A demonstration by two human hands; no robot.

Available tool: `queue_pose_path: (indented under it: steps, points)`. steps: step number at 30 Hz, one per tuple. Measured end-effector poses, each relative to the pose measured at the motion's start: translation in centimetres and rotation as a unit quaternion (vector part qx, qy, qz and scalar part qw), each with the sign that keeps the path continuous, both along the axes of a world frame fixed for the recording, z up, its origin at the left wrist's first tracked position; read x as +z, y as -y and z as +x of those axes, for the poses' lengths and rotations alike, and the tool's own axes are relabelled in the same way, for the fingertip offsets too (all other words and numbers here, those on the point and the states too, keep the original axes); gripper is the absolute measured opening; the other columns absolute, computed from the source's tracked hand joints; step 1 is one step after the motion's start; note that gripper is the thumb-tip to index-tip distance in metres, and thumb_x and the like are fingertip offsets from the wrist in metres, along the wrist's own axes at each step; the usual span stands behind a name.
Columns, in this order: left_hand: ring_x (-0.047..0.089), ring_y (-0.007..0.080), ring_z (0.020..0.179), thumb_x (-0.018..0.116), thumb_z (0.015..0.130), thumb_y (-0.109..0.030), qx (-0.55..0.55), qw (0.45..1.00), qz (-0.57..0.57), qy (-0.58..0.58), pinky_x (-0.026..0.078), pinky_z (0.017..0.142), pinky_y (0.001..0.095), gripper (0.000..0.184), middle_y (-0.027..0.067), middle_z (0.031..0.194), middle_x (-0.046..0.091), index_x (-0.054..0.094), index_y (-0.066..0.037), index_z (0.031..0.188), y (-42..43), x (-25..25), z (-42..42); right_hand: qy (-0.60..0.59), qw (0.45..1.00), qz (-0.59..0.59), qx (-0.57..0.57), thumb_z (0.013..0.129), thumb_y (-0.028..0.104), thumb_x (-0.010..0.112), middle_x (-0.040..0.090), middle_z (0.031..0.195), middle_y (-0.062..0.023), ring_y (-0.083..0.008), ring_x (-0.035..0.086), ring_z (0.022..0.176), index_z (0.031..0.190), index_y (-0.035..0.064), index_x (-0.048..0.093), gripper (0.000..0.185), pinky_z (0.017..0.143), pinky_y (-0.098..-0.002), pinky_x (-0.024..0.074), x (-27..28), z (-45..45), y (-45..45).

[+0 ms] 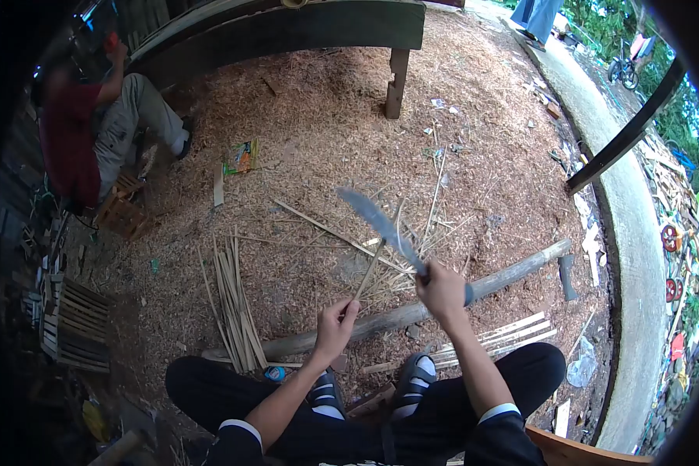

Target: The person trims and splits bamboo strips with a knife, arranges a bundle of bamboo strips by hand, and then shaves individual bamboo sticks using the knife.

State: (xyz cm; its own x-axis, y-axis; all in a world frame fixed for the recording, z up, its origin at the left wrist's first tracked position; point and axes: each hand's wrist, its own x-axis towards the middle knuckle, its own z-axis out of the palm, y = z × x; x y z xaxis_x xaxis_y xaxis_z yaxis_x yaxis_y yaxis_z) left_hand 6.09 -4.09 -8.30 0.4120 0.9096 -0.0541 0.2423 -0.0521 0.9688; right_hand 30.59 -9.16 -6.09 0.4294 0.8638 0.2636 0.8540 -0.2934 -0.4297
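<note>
My right hand [441, 293] is wrapped round the dark handle of a machete [377, 221], whose broad blade slants up and to the left. Between the closed fingers of my left hand [335, 330] is a thin bamboo strip [370, 269]. Its upper end reaches up beside the blade; whether the two touch I cannot tell. Below both hands a long wooden pole [512, 283] lies across the ground in front of my feet. Loose thin strips [318, 227] are scattered beyond it, and a bundle of long strips [237, 307] leans over its left end.
Pale slats [497, 339] lie by my right foot, and a hatchet [568, 278] is near the pole's right end. At the left another person [74, 136] sits by a wooden bench [303, 35]. Wood shavings cover the ground; a concrete strip [633, 272] runs along the right.
</note>
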Motion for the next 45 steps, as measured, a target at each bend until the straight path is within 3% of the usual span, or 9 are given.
queue_pose_path:
  steps: [5, 10, 20, 23, 25, 30, 36, 38, 45]
  points:
    - [0.051, 0.0045, 0.066, 0.059, 0.101, -0.025, -0.004, 1.000, -0.023, 0.012, 0.040, 0.057, 0.0234, 0.029, -0.0012, 0.072, 0.060, 0.069, 0.003, 0.096, -0.2, 1.2, 0.4, 0.086, 0.992, -0.048, 0.080, 0.078, 0.015, 0.069, 0.065, 0.064, -0.0103, -0.0282, 0.065, 0.055, 0.079, 0.0091, 0.055, 0.015, 0.053, -0.0427, 0.0496, -1.3, 0.1, 0.0]
    - [0.048, 0.0047, 0.061, 0.059, 0.101, -0.026, -0.028, 0.999, 0.038, -0.016, 0.039, 0.054, 0.0259, 0.030, -0.0002, 0.063, 0.053, 0.068, 0.002, 0.100, 0.3, 3.0, 0.0, -0.087, 0.967, -0.058, -0.231, 0.088, 0.027, 0.066, 0.068, 0.069, -0.0207, -0.0384, 0.070, 0.069, 0.082, 0.0015, 0.067, 0.027, 0.068, -0.0483, 0.0539, 1.2, 6.3, -0.7]
    - [0.045, 0.0046, 0.062, 0.051, 0.105, -0.026, -0.055, 0.988, -0.115, 0.083, 0.037, 0.055, 0.0234, 0.030, -0.0029, 0.066, 0.049, 0.067, 0.000, 0.107, -0.7, 3.4, 0.9, -0.110, 0.979, -0.041, -0.167, 0.088, 0.042, 0.067, 0.063, 0.067, -0.0213, -0.0425, 0.063, 0.065, 0.077, 0.0014, 0.063, 0.042, 0.060, -0.0480, 0.0472, 3.3, 2.0, -0.1]
    - [0.044, 0.0049, 0.059, 0.051, 0.105, -0.027, -0.045, 0.985, -0.140, 0.095, 0.036, 0.054, 0.0237, 0.031, -0.0027, 0.066, 0.049, 0.067, 0.000, 0.107, -0.9, 3.4, 0.9, -0.147, 0.974, 0.008, -0.170, 0.088, 0.042, 0.068, 0.059, 0.061, -0.0177, -0.0364, 0.060, 0.057, 0.076, 0.0007, 0.061, 0.044, 0.058, -0.0443, 0.0454, 3.6, 1.7, -0.4]
    - [0.043, 0.0048, 0.058, 0.051, 0.106, -0.028, -0.044, 0.988, -0.132, 0.072, 0.035, 0.053, 0.0239, 0.032, -0.0039, 0.065, 0.048, 0.066, -0.001, 0.101, -0.7, 3.7, 0.8, -0.204, 0.963, 0.084, -0.153, 0.090, 0.043, 0.068, 0.053, 0.056, -0.0099, -0.0243, 0.051, 0.051, 0.074, 0.0009, 0.060, 0.046, 0.053, -0.0377, 0.0390, 3.2, 1.2, -0.4]
    - [0.044, 0.0067, 0.057, 0.051, 0.106, -0.030, -0.029, 0.996, -0.084, 0.032, 0.036, 0.052, 0.0267, 0.034, -0.0024, 0.062, 0.048, 0.063, -0.002, 0.092, -0.6, 1.7, 0.6, -0.277, 0.958, 0.053, -0.052, 0.095, 0.048, 0.062, 0.047, 0.055, 0.0013, -0.0120, 0.041, 0.050, 0.074, 0.0031, 0.061, 0.050, 0.049, -0.0312, 0.0281, 2.8, -1.9, 0.4]
    - [0.049, 0.0108, 0.057, 0.053, 0.104, -0.026, -0.047, 0.998, 0.026, -0.015, 0.039, 0.052, 0.0308, 0.030, 0.0048, 0.062, 0.052, 0.061, 0.000, 0.090, -0.3, 2.0, 1.5, -0.286, 0.956, -0.033, 0.050, 0.095, 0.060, 0.052, 0.057, 0.054, -0.0130, -0.0331, 0.059, 0.051, 0.080, 0.0049, 0.064, 0.058, 0.054, -0.0450, 0.0448, 3.0, -6.8, 1.1]
    - [0.051, 0.0116, 0.056, 0.054, 0.103, -0.022, -0.045, 0.998, 0.053, 0.003, 0.039, 0.052, 0.0317, 0.028, 0.0071, 0.063, 0.053, 0.060, 0.001, 0.090, -0.2, 1.5, 1.5, -0.227, 0.966, -0.069, 0.099, 0.094, 0.058, 0.054, 0.060, 0.060, -0.0208, -0.0405, 0.065, 0.064, 0.082, 0.0060, 0.065, 0.055, 0.061, -0.0484, 0.0499, 3.2, -7.3, 1.3]
    - [0.049, 0.0115, 0.054, 0.059, 0.095, -0.010, -0.024, 0.995, 0.084, -0.057, 0.037, 0.050, 0.0339, 0.014, 0.0111, 0.063, 0.055, 0.061, 0.003, 0.088, 0.6, 1.9, 1.0, -0.106, 0.983, -0.039, 0.144, 0.089, 0.063, 0.059, 0.060, 0.055, -0.0160, -0.0367, 0.064, 0.053, 0.074, 0.0078, 0.060, 0.057, 0.050, -0.0461, 0.0488, 2.0, -7.0, 1.1]
